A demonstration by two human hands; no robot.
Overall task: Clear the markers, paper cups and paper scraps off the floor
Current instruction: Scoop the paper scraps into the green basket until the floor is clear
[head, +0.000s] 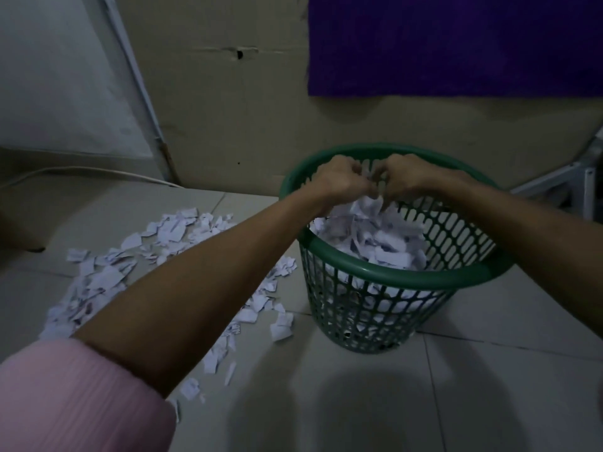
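Hands: left hand & right hand meet knuckle to knuckle over the green basket, fingers curled, clenched on a bunch of white paper scraps just above the heap
Basket: plastic lattice, upright on the floor, approx. full to the rim w/ torn paper
Floor scraps: wide scatter of torn white pieces left of the basket, partly hidden under the left forearm; a few strays right beside the basket's foot
Floor: pale tiles w/ thin dark grout lines, dim light, soft shadow in the near centre
Room: beige cardboard-like wall w/ a small hole and a seam; purple cloth hung top right; white panel leaning at left, white cable along its base; white metal frame at far right
Sleeve: pink ribbed cuff on the left arm, pushed up past the forearm
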